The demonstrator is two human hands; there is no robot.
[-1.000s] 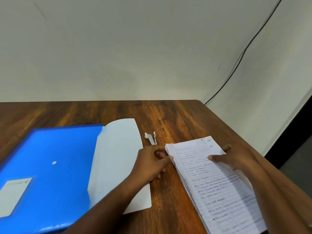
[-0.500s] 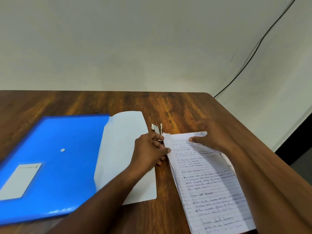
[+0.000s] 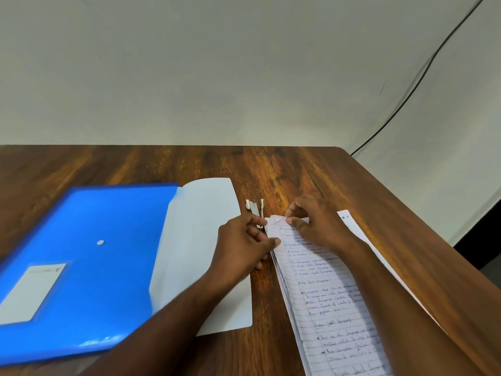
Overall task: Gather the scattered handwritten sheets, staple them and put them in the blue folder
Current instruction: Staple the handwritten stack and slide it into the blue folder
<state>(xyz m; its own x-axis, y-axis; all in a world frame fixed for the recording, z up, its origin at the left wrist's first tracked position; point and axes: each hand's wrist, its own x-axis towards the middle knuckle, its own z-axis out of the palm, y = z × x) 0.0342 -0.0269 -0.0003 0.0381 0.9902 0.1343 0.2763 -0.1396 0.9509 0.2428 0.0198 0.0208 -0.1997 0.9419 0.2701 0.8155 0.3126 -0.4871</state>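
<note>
Stack of lined handwritten paper sheets (image 3: 329, 302): flat on brown wooden table (image 3: 311, 169), right of open blue plastic folder (image 3: 89, 261). Left hand (image 3: 244, 244): fingers closed on stack's left edge. Right hand (image 3: 315, 223): pinching top corner. Small white-and-metal stapler (image 3: 256, 210): just beyond, touching the corner.

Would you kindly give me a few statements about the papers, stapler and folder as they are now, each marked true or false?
1. The blue folder lies with its pale flap open. True.
2. The stack of handwritten sheets is inside the folder. False: it lies on the wooden table, to the folder's right.
3. The stapler is at the stack's far left corner. True.
4. The right hand rests on the folder. False: it pinches the stack's top edge.
5. The left hand touches the stack's left edge. True.
</note>
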